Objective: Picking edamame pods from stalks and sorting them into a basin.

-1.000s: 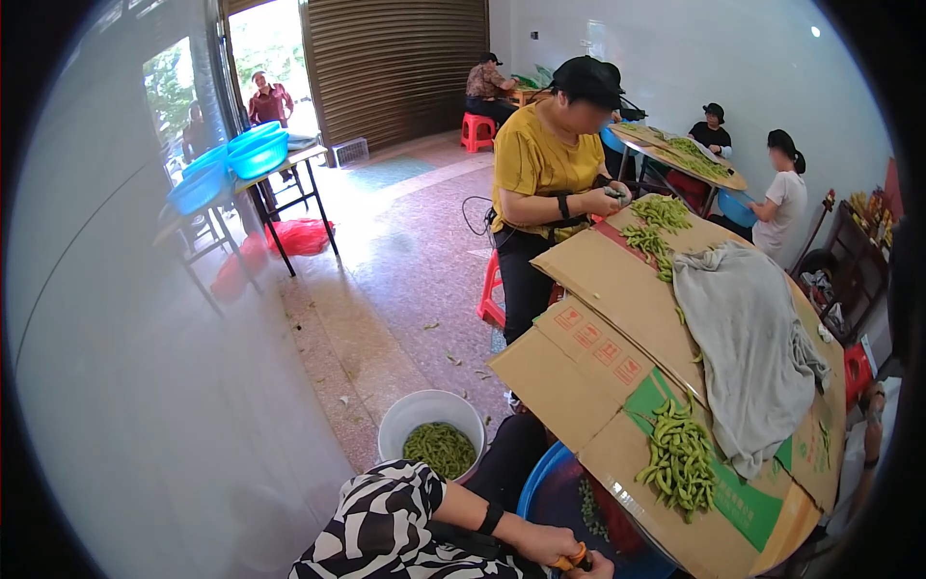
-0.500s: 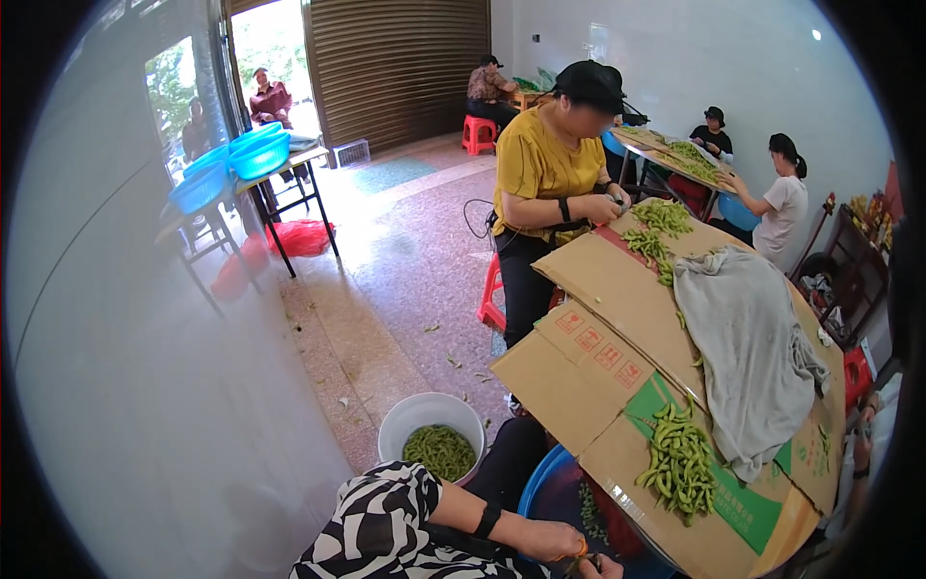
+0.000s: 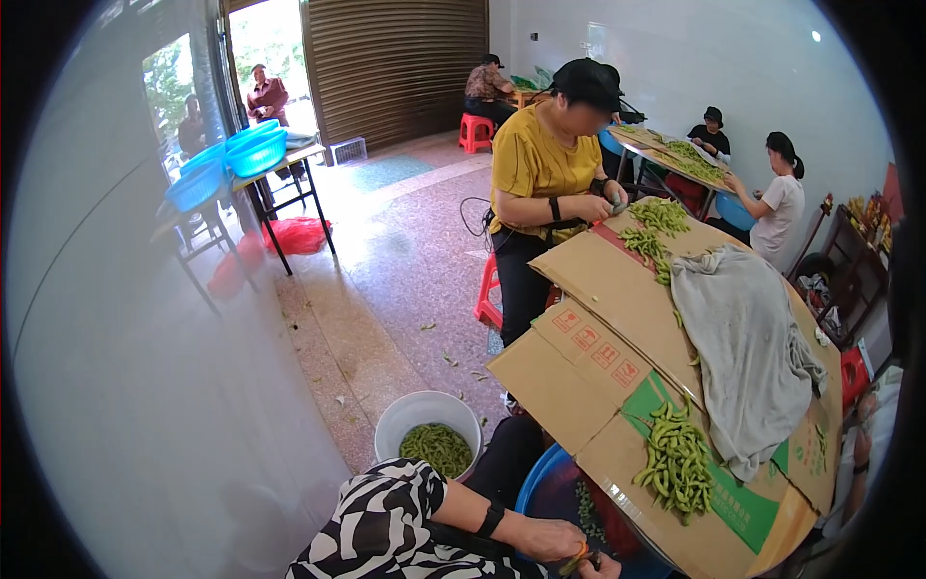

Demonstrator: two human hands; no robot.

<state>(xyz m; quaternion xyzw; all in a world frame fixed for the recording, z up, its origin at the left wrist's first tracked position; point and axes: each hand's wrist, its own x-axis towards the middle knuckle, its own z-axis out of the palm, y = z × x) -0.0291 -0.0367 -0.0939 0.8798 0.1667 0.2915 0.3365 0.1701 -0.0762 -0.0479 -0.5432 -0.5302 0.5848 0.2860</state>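
My left hand (image 3: 552,539), at the end of a black-and-white sleeve with a dark wristband, is closed around a small orange thing (image 3: 580,553) whose kind I cannot make out. Right beside it, at the lower edge, my right hand (image 3: 600,567) is closed too; what its fingers pinch is too small to tell. Both are over a blue basin (image 3: 529,490) partly tucked under the table, with small green beans (image 3: 587,511) inside. A pile of green soybean pods (image 3: 677,461) lies on the cardboard (image 3: 603,439) to their right.
A white bucket (image 3: 390,425) of pods stands on the floor at my left. A grey cloth (image 3: 743,357) covers part of the cardboard. Across the table, a person in a yellow shirt (image 3: 545,159) handles pods. Blue baskets (image 3: 257,154) top a side table; other people sit farther back.
The view has shifted very slightly. My two hands stay close together over the basin, with only small finger movement.
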